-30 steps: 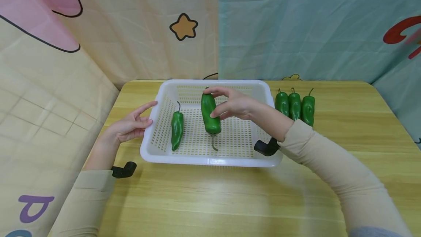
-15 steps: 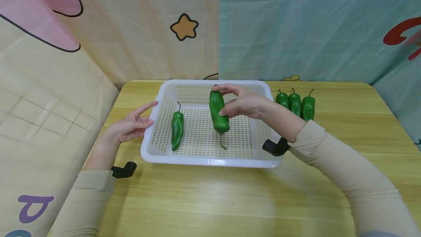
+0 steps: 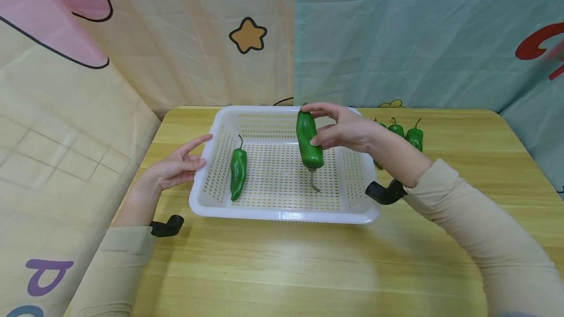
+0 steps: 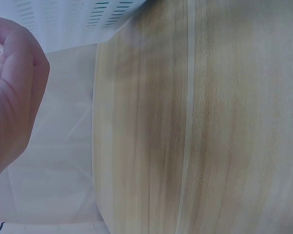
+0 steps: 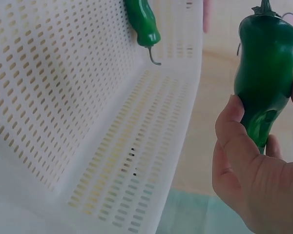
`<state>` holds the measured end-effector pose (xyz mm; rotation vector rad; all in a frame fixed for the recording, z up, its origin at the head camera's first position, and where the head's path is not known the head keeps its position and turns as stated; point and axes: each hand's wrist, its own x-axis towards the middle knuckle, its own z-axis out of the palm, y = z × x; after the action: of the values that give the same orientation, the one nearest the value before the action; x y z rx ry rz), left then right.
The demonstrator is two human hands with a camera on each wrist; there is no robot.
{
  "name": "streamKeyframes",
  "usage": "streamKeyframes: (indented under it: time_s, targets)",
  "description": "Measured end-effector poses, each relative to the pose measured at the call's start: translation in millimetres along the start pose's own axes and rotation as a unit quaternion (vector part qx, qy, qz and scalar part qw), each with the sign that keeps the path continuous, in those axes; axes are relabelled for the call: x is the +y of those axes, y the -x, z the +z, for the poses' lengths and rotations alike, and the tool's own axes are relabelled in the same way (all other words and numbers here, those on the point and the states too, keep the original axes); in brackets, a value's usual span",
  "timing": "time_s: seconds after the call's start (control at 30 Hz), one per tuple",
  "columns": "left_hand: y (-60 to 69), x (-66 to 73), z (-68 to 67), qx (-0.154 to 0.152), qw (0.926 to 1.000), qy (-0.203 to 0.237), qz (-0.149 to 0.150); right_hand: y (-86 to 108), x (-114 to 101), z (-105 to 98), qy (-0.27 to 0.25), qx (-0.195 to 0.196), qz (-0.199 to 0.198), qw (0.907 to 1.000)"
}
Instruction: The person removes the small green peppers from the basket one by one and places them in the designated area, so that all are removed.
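Note:
My right hand [image 3: 345,128] pinches a glossy green chili pepper [image 3: 310,141] between thumb and fingers. It hangs above the right half of a white perforated plastic basket [image 3: 282,216], stem pointing down toward me. In the right wrist view the gripped pepper [image 5: 266,63] appears beside the basket wall. A second green pepper [image 3: 238,174] lies on the basket floor at the left. My left hand [image 3: 176,168] touches the basket's left rim from outside, index finger and thumb extended against it. The left wrist view shows only part of that hand [image 4: 14,92], near the basket's outer wall.
To the right of the basket, several green peppers stand in a row, including the rightmost pepper [image 3: 414,138]; my right forearm partly covers them. A wooden table [image 3: 273,263] bears everything. Printed curtains [image 3: 396,38] enclose its back and sides.
My right hand has moved rightward and slightly away from me with the pepper, from the basket's middle toward its right side. The left hand, the basket and the pepper lying inside keep their places.

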<state>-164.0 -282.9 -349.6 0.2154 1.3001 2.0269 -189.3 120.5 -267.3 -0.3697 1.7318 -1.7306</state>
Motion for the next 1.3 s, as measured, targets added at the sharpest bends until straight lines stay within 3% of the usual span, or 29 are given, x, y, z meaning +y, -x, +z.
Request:
streamKeyframes:
  time_s: [0.23, 0.63, 0.87, 1.07, 1.3]
  targets:
    - [-0.4, -0.5, 0.0, 0.005, 1.0, 0.0, -0.002, 12.1, 0.2, -14.7, -0.005, 0.016, 0.002, 0.9999]
    - [-1.1, -2.1, -2.8, 0.007, 1.0, 0.004, -0.006, 34.1, 3.5, -38.5, 0.003, 0.009, 0.004, 0.9999]
    - [0.2, -1.7, -4.6, 0.003, 1.0, -0.004, 0.005, 47.1, 5.5, -51.6, 0.016, 0.032, 0.008, 0.9994]
    - [0.6, -0.7, -5.1, -0.006, 0.9999, -0.008, 0.006, 61.6, 13.9, -65.6, 0.037, 0.053, 0.009, 0.9978]
    - [0.4, -2.0, -3.5, -0.007, 0.9999, -0.003, 0.011, 79.1, 27.4, -89.5, 0.033, 0.05, -0.005, 0.9982]
